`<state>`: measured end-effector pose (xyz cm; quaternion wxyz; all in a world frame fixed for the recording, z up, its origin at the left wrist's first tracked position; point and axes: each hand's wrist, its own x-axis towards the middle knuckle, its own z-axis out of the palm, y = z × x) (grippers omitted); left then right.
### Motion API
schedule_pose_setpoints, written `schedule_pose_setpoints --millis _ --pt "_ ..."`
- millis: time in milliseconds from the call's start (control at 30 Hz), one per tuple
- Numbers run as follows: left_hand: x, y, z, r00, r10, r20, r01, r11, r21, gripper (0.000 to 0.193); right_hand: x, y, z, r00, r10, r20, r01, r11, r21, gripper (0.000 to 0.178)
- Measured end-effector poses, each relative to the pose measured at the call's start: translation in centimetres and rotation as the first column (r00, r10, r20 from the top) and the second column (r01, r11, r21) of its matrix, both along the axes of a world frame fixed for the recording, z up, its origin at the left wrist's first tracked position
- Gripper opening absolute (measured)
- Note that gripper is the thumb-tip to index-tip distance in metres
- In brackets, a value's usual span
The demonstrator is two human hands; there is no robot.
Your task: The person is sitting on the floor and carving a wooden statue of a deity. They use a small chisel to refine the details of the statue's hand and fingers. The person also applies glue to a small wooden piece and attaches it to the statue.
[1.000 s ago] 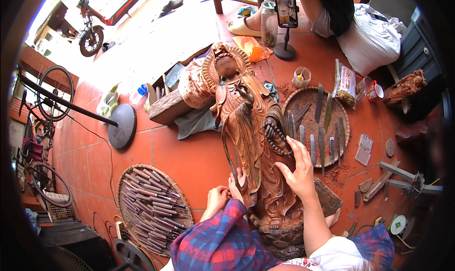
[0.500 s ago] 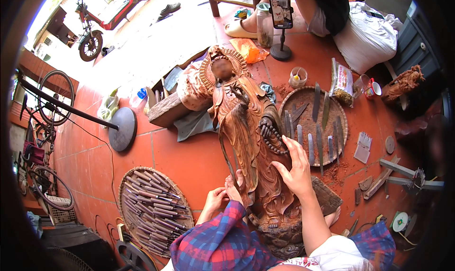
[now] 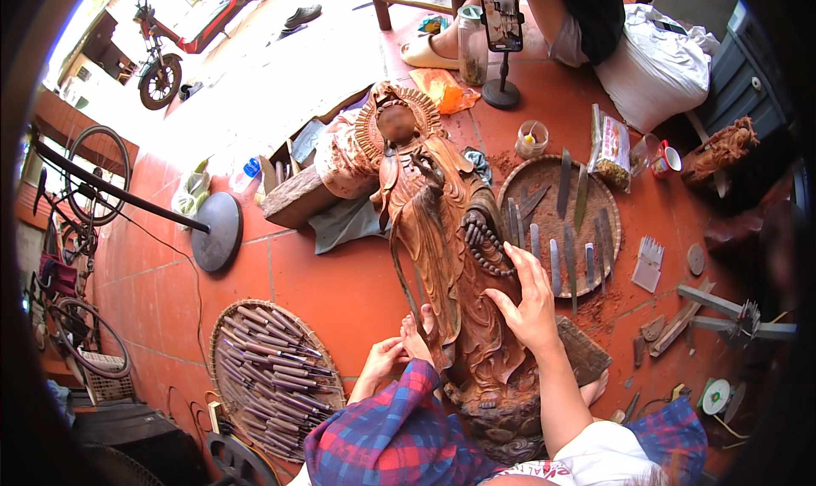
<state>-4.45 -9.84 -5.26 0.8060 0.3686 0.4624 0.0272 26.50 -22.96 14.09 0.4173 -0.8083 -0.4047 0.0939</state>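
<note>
Red scooter (image 3: 204, 38), bicycle (image 3: 82, 241); phone (image 3: 502, 20) on stand (image 3: 501, 94); white sack (image 3: 653, 71)

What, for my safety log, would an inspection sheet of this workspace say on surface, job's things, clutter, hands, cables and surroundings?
Surface: red tiled floor, with shavings near the right basket.
Job's things: carved wooden statue, base toward the person; left basket holds handled tools, right basket blades.
Clutter: orange bag, cup and wood scraps on the floor.
Hands: left hand beside a bare foot; right hand open near the statue's beads, contact unclear.
Cables: thin dark cable on the floor at left.
Surroundings: phone on a stand, another person's shoe, white sack, red scooter, bicycle.
</note>
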Motion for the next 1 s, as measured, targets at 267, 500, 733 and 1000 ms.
schedule_pose_setpoints --millis 267,500,733,1000 --pt "1.3 -0.9 -1.3 0.999 0.016 -0.040 -0.012 0.994 0.107 0.021 0.3 -0.4 -0.2 1.000 -0.014 0.008 0.014 1.000 -0.006 0.074" --pt "0.2 -1.4 -4.8 0.992 0.001 -0.124 0.031 0.968 0.251 0.021 -0.1 0.2 -0.1 1.000 0.001 -0.008 -0.001 1.000 0.004 0.074" --pt "1.1 -0.5 1.8 0.995 0.063 -0.079 -0.060 0.997 0.039 0.021 0.0 0.0 -0.1 1.000 -0.008 -0.008 0.008 1.000 0.002 0.074" --pt "0.0 -0.8 -3.3 1.000 0.016 -0.008 -0.014 0.988 0.152 0.022 -0.1 0.1 -0.1 1.000 0.001 -0.011 -0.001 1.000 0.012 0.074"
